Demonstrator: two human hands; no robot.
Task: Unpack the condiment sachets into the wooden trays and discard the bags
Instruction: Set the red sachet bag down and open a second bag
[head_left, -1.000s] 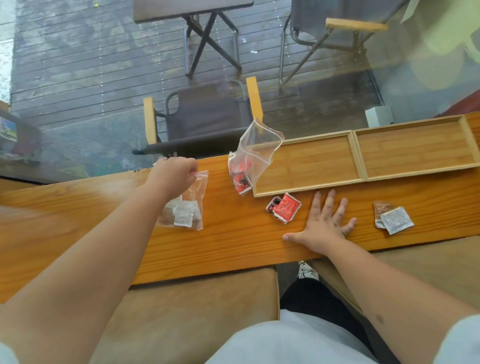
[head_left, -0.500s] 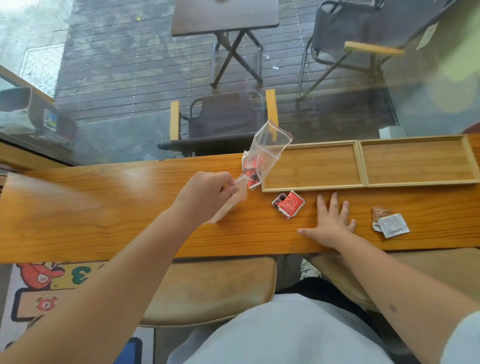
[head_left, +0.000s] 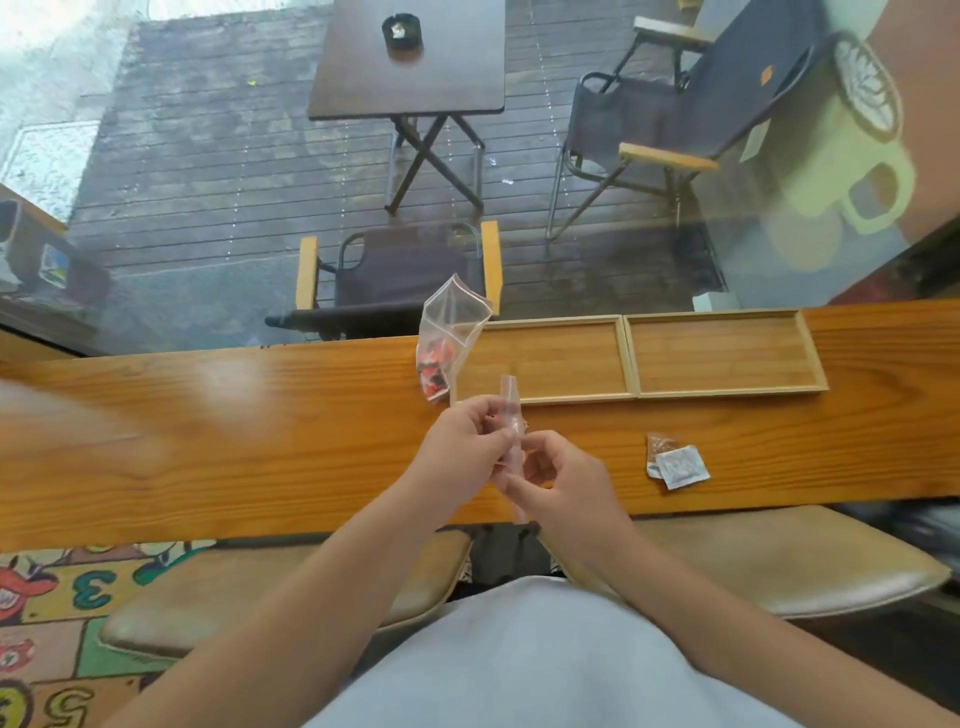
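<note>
My left hand (head_left: 462, 449) and my right hand (head_left: 558, 480) meet above the wooden counter (head_left: 234, 431), both pinching a clear plastic bag (head_left: 510, 415) seen edge-on between them. Its contents cannot be made out. A second clear bag (head_left: 449, 332) with red sachets leans on the left end of the left wooden tray (head_left: 540, 361). The right wooden tray (head_left: 724, 356) lies beside it; both trays hold nothing. A brown and a white sachet (head_left: 675, 462) lie on the counter to the right of my hands.
A glass window runs along the counter's far edge, with a deck, chairs and a small table outside. Two cushioned stools (head_left: 779, 561) stand below the counter's near edge. A patterned mat (head_left: 57, 597) covers the floor at left.
My left hand carried the bag rightward from the counter's left. My right hand lifted off the counter and took hold of it too. The red sachets near the tray are now hidden behind my hands.
</note>
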